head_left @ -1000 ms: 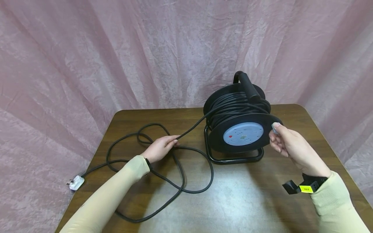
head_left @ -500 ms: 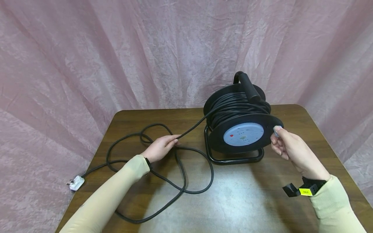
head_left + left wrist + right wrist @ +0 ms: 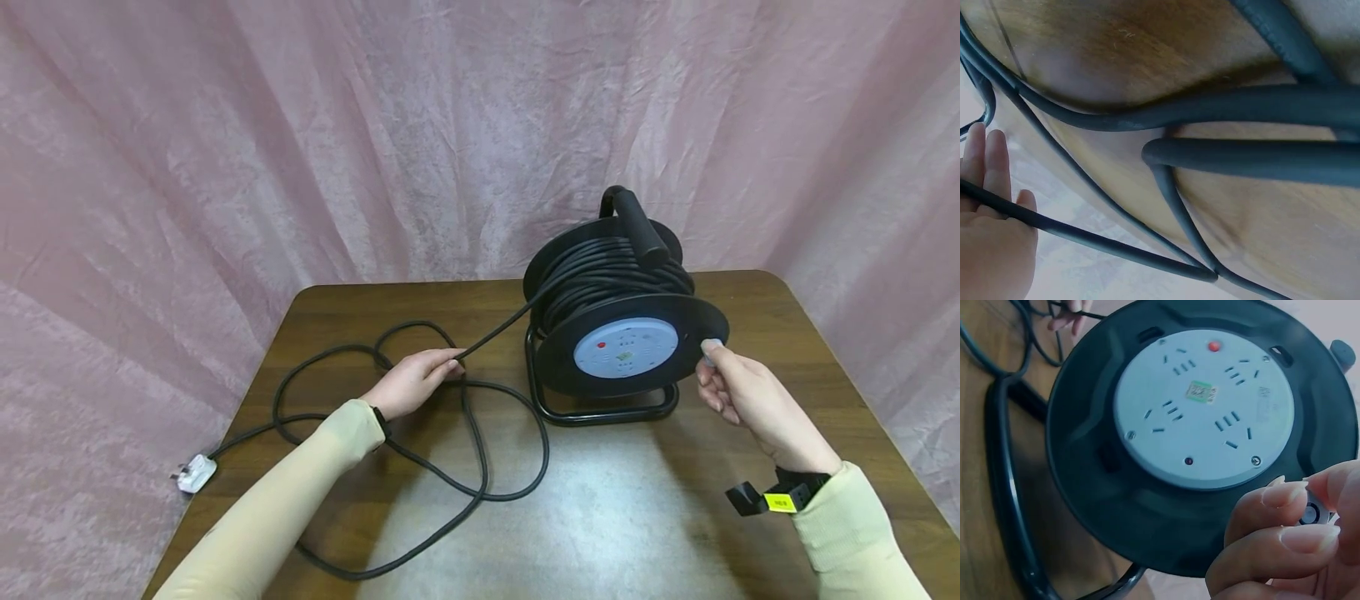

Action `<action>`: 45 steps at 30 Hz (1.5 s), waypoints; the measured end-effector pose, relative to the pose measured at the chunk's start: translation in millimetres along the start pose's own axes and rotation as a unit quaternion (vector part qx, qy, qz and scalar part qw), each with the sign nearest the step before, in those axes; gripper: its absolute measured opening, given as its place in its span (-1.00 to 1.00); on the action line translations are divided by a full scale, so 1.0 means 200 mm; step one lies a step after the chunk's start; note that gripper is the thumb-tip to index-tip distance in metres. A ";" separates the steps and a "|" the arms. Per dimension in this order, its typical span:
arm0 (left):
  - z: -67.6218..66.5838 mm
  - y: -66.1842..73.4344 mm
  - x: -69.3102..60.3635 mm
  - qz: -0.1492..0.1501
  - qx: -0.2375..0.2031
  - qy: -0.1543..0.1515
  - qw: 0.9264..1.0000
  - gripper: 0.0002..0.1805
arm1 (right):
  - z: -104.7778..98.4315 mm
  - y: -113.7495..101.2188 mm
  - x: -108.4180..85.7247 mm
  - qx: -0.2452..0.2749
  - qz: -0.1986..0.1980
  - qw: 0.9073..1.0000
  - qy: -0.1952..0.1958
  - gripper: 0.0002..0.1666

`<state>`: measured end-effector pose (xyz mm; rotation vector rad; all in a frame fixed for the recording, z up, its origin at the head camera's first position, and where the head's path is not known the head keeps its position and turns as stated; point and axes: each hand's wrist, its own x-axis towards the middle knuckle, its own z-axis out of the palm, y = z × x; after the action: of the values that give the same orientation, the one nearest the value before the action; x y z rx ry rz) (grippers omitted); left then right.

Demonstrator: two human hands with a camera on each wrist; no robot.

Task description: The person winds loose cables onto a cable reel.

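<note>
A black cable reel (image 3: 558, 358) stands on its tubular frame, right of the table's middle. Cable is wound on its drum, and a pale blue socket panel (image 3: 1204, 409) sits in its front face. At the rim, my right hand (image 3: 742, 392) pinches the small grey winding knob (image 3: 1311, 512) between thumb and curled fingers. My left hand (image 3: 412, 382) holds the black cable (image 3: 495, 332) where it runs up to the drum. In the left wrist view the cable crosses the inner side of rather straight fingers (image 3: 997, 162); the thumb is not clearly visible.
Loose cable loops (image 3: 480, 492) lie across the table (image 3: 600, 533) under and around my left arm. The white plug (image 3: 197, 473) rests at the left table edge. The reel's carrying handle (image 3: 637, 225) rises at the top. A pink curtain (image 3: 450, 133) hangs behind.
The knob and my right hand have moved slightly down, and the red button on the panel has shifted right as the reel turned. Some loose cable loops slid right. My left hand stayed nearly still.
</note>
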<state>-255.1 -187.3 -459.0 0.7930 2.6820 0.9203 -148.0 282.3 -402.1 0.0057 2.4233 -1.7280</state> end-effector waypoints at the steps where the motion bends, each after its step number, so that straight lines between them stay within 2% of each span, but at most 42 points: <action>1: 0.00 0.00 0.00 -0.001 0.000 0.000 1.000 -0.55 | 0.00 0.01 0.00 0.002 0.004 1.000 -0.001 -0.27; 9: -0.01 0.04 0.03 -0.017 -0.008 -0.009 1.000 -0.54 | 0.02 0.05 0.00 0.002 0.022 1.000 0.001 -0.26; 17: -0.05 0.05 0.06 -0.019 0.028 0.014 0.999 -0.56 | 0.02 0.07 0.00 -0.009 0.030 0.999 -0.004 -0.25; 26: -0.08 0.09 0.11 -0.032 0.046 0.017 0.998 -0.53 | 0.03 0.09 0.00 -0.023 0.055 0.998 -0.010 -0.20; 36: -0.07 0.12 0.12 -0.023 0.026 0.015 0.999 -0.54 | 0.08 0.14 0.02 -0.034 0.058 0.997 -0.024 -0.25; 45: -0.08 0.15 0.17 -0.007 0.027 0.025 0.999 -0.53 | 0.11 0.17 0.03 -0.038 0.069 0.996 -0.037 -0.24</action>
<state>-276.0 -158.0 -428.8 0.7703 2.7621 0.8801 -147.5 271.7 -441.7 0.0958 2.3729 -1.5476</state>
